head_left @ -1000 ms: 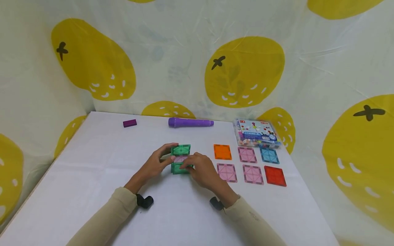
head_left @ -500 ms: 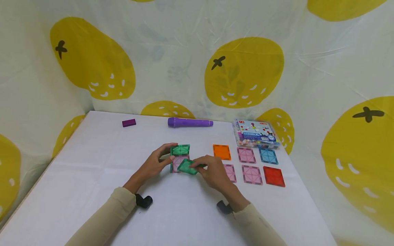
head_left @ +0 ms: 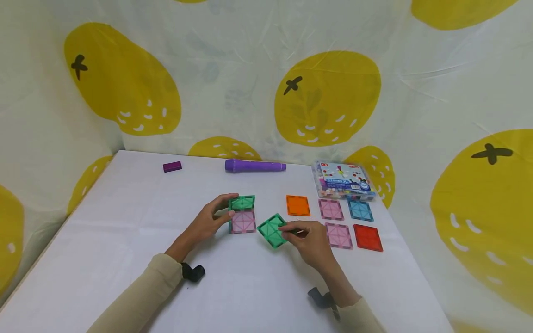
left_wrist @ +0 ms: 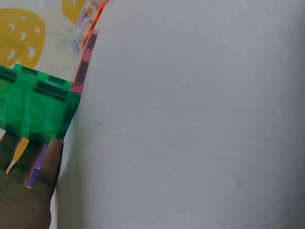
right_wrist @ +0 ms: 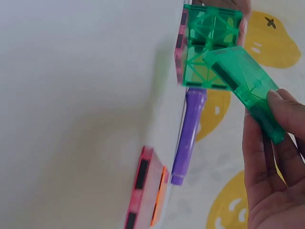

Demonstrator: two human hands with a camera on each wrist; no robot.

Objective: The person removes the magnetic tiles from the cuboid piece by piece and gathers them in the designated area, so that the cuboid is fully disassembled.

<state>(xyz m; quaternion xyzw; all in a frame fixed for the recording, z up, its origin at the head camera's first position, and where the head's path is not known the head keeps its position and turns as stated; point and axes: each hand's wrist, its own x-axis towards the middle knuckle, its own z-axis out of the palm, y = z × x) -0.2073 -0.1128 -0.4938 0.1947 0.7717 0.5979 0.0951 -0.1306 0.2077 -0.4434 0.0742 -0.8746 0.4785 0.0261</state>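
Observation:
In the head view, my left hand [head_left: 208, 222] holds the left side of a small build of magnetic tiles, thumb near its front edge and fingers at the far corner. A pink tile [head_left: 243, 223] lies flat as its base, and a green tile [head_left: 241, 202] stands upright along the back. Another green wall [left_wrist: 33, 105] faces the fingers in the left wrist view. To the right of the build, my right hand [head_left: 310, 240] pinches a loose green magnetic tile [head_left: 272, 230] by one corner between thumb and fingers. It is turned cornerwise and tilted above the table.
Right of the hands lie orange [head_left: 298, 206], pink [head_left: 331, 210], blue [head_left: 360, 211] and red [head_left: 368, 237] tiles. Behind them is a clear box [head_left: 343, 181] of small parts. A purple microphone-shaped tube [head_left: 255, 166] and purple block [head_left: 172, 166] lie farther back.
My right hand has lifted the green tile from the front of the build and carried it right, uncovering the pink base. My left hand has stayed at the build.

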